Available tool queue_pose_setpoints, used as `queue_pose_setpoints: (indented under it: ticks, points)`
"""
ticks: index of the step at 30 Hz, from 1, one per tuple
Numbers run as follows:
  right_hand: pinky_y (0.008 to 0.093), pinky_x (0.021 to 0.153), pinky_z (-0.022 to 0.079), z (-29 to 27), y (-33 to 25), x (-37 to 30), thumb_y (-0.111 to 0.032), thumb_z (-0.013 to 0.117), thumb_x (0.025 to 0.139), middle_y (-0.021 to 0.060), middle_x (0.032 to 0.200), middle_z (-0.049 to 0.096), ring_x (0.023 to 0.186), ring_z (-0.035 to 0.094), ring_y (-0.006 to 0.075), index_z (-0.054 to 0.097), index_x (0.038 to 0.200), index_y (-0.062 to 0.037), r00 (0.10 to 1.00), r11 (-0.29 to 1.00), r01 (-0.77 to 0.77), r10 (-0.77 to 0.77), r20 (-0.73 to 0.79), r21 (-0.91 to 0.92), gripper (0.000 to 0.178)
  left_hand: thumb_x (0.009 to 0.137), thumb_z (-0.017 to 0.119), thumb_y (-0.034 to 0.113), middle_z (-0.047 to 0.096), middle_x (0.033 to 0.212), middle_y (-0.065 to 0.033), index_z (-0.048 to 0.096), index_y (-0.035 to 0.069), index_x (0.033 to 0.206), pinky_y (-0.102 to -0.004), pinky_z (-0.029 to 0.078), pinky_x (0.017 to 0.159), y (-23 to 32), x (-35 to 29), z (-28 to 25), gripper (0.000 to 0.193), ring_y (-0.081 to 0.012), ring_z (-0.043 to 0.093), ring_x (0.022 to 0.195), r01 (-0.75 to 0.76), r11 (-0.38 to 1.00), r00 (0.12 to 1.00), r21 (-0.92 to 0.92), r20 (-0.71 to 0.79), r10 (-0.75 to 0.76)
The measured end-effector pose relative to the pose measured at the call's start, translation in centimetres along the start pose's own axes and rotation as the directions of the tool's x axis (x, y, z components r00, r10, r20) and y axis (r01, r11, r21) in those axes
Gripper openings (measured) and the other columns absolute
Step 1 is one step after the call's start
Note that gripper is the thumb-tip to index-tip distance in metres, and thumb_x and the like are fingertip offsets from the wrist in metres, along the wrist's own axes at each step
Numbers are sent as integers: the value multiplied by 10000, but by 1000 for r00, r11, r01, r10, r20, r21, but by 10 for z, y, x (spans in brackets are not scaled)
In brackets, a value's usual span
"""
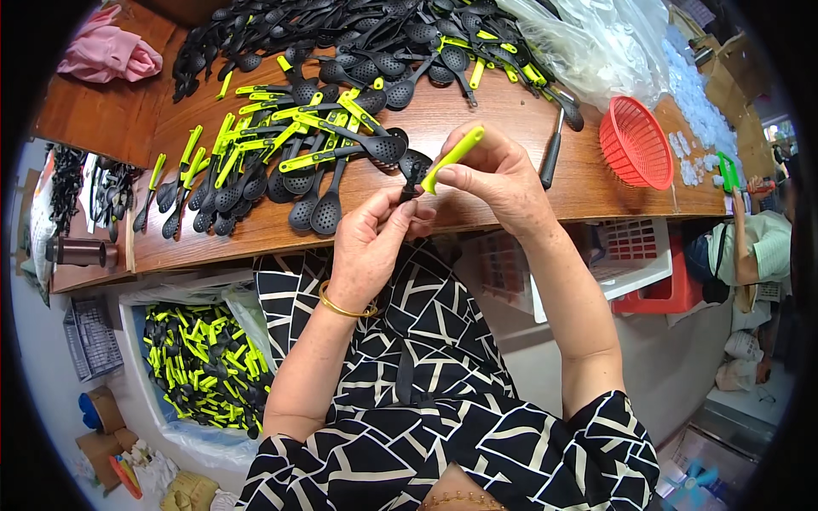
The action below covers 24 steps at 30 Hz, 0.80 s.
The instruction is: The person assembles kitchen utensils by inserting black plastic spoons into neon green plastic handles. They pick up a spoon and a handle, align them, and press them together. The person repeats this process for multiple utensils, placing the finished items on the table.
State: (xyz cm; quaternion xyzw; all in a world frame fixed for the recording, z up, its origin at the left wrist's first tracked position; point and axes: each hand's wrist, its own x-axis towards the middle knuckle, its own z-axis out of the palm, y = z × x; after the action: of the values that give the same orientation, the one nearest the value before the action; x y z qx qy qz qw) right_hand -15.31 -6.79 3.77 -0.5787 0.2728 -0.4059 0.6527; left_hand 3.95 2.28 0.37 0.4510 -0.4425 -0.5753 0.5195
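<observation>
Over the table's near edge, my left hand [368, 247] pinches a black perforated spoon [415, 163] close to its dark handle end. My right hand [503, 180] holds a lime-green handle piece [460, 155] between thumb and fingers, slanted up to the right. The green piece's lower end is beside the black spoon; whether they touch I cannot tell. Just left of my hands lies a spread of black perforated spoons with lime-green handles [317, 121], overlapping one another. My fingers hide part of the black handle.
Black spoons [366, 64] heap along the far side. Right are a red basket [635, 143], a clear plastic bag [596, 43] and a black-handled tool [551, 160]. A lined bin of green and black pieces [204, 366] stands below left. Another person [754, 247] sits far right.
</observation>
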Motion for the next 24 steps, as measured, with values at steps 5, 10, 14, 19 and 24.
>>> queue_pose_setpoints:
  ticks: [5, 10, 14, 19, 24]
  points:
    - [293, 883, 552, -6, -2, 4, -82, 802, 906, 41, 993, 712, 938, 686, 128, 668, 1021, -40, 980, 981, -189, 191, 59, -33, 182, 1094, 545, 125, 733, 1083, -105, 629, -48, 1302, -271, 599, 848, 0, -1, 5, 283, -137, 717, 915, -48, 999, 999, 6, 9, 48]
    - [273, 860, 544, -15, 3, 5, -80, 810, 898, 21, 980, 702, 929, 674, 103, 668, 1018, -50, 976, 983, -178, 182, 116, -44, 189, 1085, 549, 96, 730, 1086, -98, 654, -54, 1270, -279, 605, 840, 4, -4, 6, 260, -138, 713, 917, -56, 984, 998, 171, 40, 50]
    - [267, 848, 538, -10, 14, 1, -59, 804, 897, 8, 972, 680, 916, 665, 95, 651, 1013, -65, 995, 998, -62, 61, 84, 13, 192, 1081, 554, 86, 730, 1080, -89, 665, -54, 1258, -274, 603, 827, 4, -4, 7, 251, -132, 712, 908, -70, 977, 996, 200, 61, 59]
    - [262, 826, 562, -14, 17, -11, -51, 812, 891, 11, 990, 691, 911, 675, 89, 662, 1041, -47, 995, 994, -85, 83, 47, 62, 212, 1083, 542, 77, 741, 1036, -82, 663, -55, 1257, -260, 595, 809, 10, -1, 8, 250, -117, 709, 885, -27, 984, 996, 177, 90, 11]
    - [270, 836, 534, -10, 2, -8, -44, 819, 869, 9, 964, 674, 904, 665, 102, 642, 1017, -63, 992, 995, -95, 95, 79, 4, 231, 1082, 542, 77, 746, 1014, -83, 664, -50, 1258, -248, 586, 798, 20, -2, 6, 249, -112, 709, 878, -54, 973, 993, 223, 118, 28]
